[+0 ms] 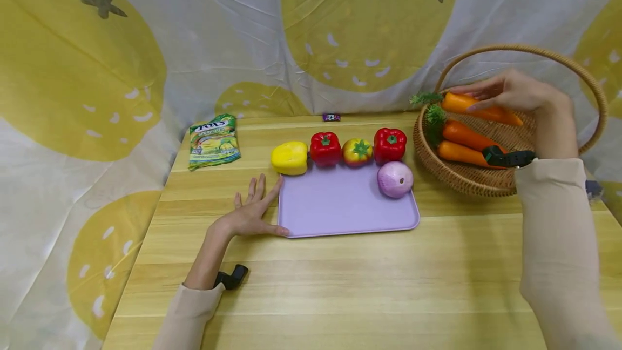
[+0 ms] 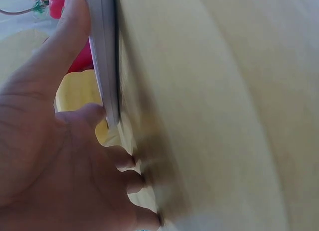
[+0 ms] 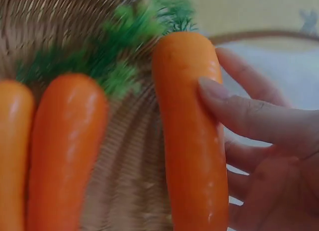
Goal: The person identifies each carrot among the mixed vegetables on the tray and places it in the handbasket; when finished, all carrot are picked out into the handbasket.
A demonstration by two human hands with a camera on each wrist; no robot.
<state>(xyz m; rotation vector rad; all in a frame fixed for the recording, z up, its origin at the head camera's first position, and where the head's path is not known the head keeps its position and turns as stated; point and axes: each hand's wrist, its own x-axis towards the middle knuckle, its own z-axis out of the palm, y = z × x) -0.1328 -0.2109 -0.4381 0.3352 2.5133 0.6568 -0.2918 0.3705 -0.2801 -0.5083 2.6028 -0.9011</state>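
Observation:
My right hand (image 1: 517, 93) pinches an orange carrot (image 1: 478, 108) with green leaves between thumb and fingers, above the wicker basket (image 1: 461, 182). Two more carrots (image 1: 468, 136) lie inside the basket; the right wrist view shows them beside the held carrot (image 3: 192, 126). My left hand (image 1: 250, 215), fingers spread, touches the left edge of the lilac tray (image 1: 335, 204). Along the tray's back edge are a yellow pepper (image 1: 290, 158), a red pepper (image 1: 325, 149), a red-yellow tomato-like fruit (image 1: 357, 153) and another red pepper (image 1: 390, 145). A purple onion (image 1: 395, 180) sits at the tray's right side.
A green candy bag (image 1: 214, 142) lies at the table's back left. A small purple wrapped sweet (image 1: 331, 117) is at the back edge. The basket's tall handle (image 1: 525, 48) arches over my right hand. A patterned cloth (image 1: 243, 42) hangs behind the wooden table (image 1: 340, 285).

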